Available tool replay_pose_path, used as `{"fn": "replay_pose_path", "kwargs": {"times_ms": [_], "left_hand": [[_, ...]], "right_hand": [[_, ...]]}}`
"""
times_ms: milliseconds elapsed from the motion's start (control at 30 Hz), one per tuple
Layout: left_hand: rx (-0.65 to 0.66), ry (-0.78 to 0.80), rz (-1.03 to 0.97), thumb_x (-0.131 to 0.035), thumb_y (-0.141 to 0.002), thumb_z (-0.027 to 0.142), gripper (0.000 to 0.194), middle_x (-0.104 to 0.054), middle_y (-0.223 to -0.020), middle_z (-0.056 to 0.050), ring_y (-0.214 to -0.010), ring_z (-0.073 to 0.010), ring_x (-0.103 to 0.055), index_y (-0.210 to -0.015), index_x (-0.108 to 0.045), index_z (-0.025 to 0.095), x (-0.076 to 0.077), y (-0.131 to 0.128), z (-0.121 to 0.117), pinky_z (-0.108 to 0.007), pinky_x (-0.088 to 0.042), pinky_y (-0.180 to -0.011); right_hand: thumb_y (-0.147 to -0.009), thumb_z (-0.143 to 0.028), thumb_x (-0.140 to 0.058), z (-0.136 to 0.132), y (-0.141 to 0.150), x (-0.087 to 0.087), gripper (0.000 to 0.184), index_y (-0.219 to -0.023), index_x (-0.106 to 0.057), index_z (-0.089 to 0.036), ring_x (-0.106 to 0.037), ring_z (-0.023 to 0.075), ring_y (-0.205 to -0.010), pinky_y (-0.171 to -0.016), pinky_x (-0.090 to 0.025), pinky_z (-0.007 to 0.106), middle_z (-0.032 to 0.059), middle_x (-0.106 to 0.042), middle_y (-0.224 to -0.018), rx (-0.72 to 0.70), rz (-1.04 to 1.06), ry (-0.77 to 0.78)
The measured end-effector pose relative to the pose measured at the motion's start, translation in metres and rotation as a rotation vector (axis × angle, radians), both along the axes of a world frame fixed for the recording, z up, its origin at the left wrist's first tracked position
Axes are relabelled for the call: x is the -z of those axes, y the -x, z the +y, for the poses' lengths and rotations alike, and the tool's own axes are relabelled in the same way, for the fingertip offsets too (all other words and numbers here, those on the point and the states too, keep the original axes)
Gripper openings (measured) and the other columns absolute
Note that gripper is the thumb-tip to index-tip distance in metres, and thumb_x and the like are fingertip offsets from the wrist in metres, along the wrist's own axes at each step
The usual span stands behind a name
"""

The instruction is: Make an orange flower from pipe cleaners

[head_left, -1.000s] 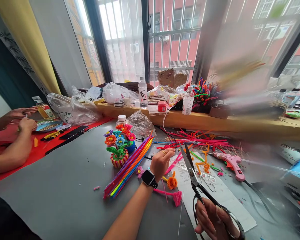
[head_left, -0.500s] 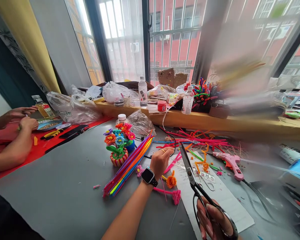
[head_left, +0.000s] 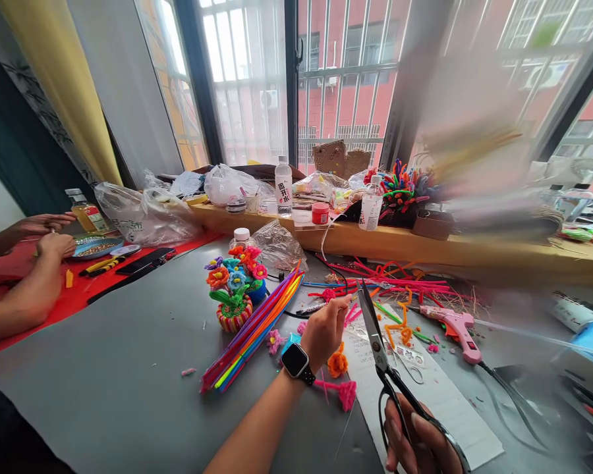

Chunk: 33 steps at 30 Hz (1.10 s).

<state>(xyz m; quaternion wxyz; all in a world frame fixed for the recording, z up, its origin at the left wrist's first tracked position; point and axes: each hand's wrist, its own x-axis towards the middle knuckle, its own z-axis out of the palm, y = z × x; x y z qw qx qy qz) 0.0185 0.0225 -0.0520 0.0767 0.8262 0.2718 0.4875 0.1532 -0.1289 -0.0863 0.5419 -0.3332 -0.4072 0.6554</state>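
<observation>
- Head view: we judge this a snipping step, with the scissors [head_left: 377, 347] in our right hand [head_left: 431, 436], blades slightly parted above the white sheet [head_left: 454, 421].
- Our left hand [head_left: 322, 332] is pinched narrow beside the blade tips; whether it grips something fine, we cannot tell. Any closing of the blades calls for our fingertips kept clear.
- Fuzzy, slender stems lie in a bright bundle [head_left: 257, 332] left of our wrist, beside a striped, round pot [head_left: 234, 316] with soft petals.
- Near the sheet we see a ruffled orange flower [head_left: 337, 362], a flared pink one [head_left: 346, 395] and a smooth plastic glue gun [head_left: 457, 322].
</observation>
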Motion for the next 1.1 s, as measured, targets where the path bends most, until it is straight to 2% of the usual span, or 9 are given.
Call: {"fn": "replay_pose_path", "kwargs": {"times_ms": [133,233,300,367,433,533,667,833,1100], "left_hand": [[0.03,0.105,-0.034,-0.036,-0.085,0.015,0.019,-0.065,-0.098,-0.009,-0.09,-0.0149,-0.062,-0.103,-0.041,0.018,0.0,0.001,-0.0003,-0.026,-0.052,-0.072],[0.163,0.291,-0.103,-0.034,-0.087,0.019,0.021,-0.067,-0.089,-0.007,-0.08,-0.0133,-0.065,-0.105,-0.043,0.017,-0.0022,-0.0003,-0.0013,-0.026,-0.053,-0.07],[0.276,0.454,-0.146,-0.032,-0.088,0.022,0.023,-0.068,-0.083,-0.007,-0.069,-0.0122,-0.065,-0.101,-0.049,0.015,-0.0042,-0.0016,-0.0026,-0.023,-0.053,-0.062],[0.323,0.545,-0.179,-0.033,-0.087,0.024,0.025,-0.067,-0.081,-0.007,-0.06,-0.0113,-0.064,-0.097,-0.055,0.014,-0.0059,-0.0023,-0.0038,-0.02,-0.051,-0.052],[0.295,0.515,-0.172,-0.038,-0.085,0.022,0.024,-0.067,-0.079,-0.006,-0.054,-0.01,-0.062,-0.096,-0.059,0.014,-0.0075,-0.0015,-0.0041,-0.02,-0.05,-0.052],[0.237,0.371,-0.102,-0.042,-0.082,0.016,0.023,-0.068,-0.075,-0.003,-0.05,-0.0081,-0.059,-0.092,-0.063,0.016,-0.009,0.0018,-0.0028,-0.022,-0.05,-0.06],[0.201,0.269,-0.015,-0.041,-0.08,0.009,0.028,-0.068,-0.076,-0.001,-0.05,-0.0075,-0.056,-0.092,-0.065,0.019,-0.0081,0.0055,-0.0002,-0.022,-0.048,-0.061],[0.157,0.266,0.024,-0.04,-0.078,0.005,0.032,-0.068,-0.074,-0.001,-0.05,-0.0076,-0.056,-0.092,-0.065,0.019,-0.0045,0.0055,0.0023,-0.021,-0.047,-0.06],[0.154,0.275,0.038,-0.041,-0.078,0.005,0.031,-0.069,-0.076,-0.001,-0.051,-0.0082,-0.056,-0.091,-0.065,0.019,-0.0046,0.0059,0.004,-0.021,-0.046,-0.061]], "right_hand": [[-0.075,-0.053,-0.048,0.0016,0.0013,-0.0023,0.038,-0.069,-0.052,-0.015,-0.038,0.0073,-0.041,-0.053,-0.044,0.026,-0.0056,-0.039,-0.044,-0.007,-0.01,-0.031],[-0.077,-0.049,-0.047,0.0031,0.0026,0.0003,0.035,-0.068,-0.053,-0.015,-0.035,0.0064,-0.039,-0.051,-0.044,0.026,-0.0061,-0.037,-0.042,-0.008,0.033,-0.076],[-0.078,-0.048,-0.045,0.0037,0.0027,0.0026,0.035,-0.069,-0.055,-0.015,-0.035,0.0066,-0.038,-0.05,-0.044,0.026,-0.0056,-0.037,-0.042,-0.009,0.079,-0.096],[-0.077,-0.051,-0.044,0.0033,0.002,0.0039,0.037,-0.071,-0.057,-0.016,-0.037,0.0073,-0.04,-0.053,-0.045,0.027,-0.0046,-0.039,-0.044,-0.009,0.102,-0.101],[-0.074,-0.056,-0.046,0.0019,0.0012,0.0036,0.041,-0.073,-0.059,-0.017,-0.038,0.0079,-0.042,-0.057,-0.046,0.029,-0.0035,-0.042,-0.047,-0.012,0.102,-0.095],[-0.069,-0.059,-0.05,-0.0003,0.0013,0.0005,0.043,-0.074,-0.06,-0.017,-0.036,0.0071,-0.041,-0.06,-0.047,0.03,-0.0029,-0.044,-0.05,-0.029,0.112,-0.062],[-0.068,-0.057,-0.051,0.0001,0.0037,-0.0033,0.041,-0.07,-0.058,-0.016,-0.031,0.0055,-0.037,-0.057,-0.046,0.029,-0.0047,-0.041,-0.047,-0.03,0.155,-0.037],[-0.075,-0.05,-0.047,0.0027,0.0035,-0.0007,0.036,-0.066,-0.055,-0.016,-0.031,0.0051,-0.033,-0.049,-0.044,0.025,-0.0056,-0.04,-0.042,0.022,0.132,-0.057],[-0.077,-0.046,-0.048,-0.0011,0.0026,-0.0027,0.034,-0.067,-0.054,-0.014,-0.037,0.0065,-0.037,-0.051,-0.044,0.025,-0.0055,-0.041,-0.043,0.044,0.084,-0.017]]}}
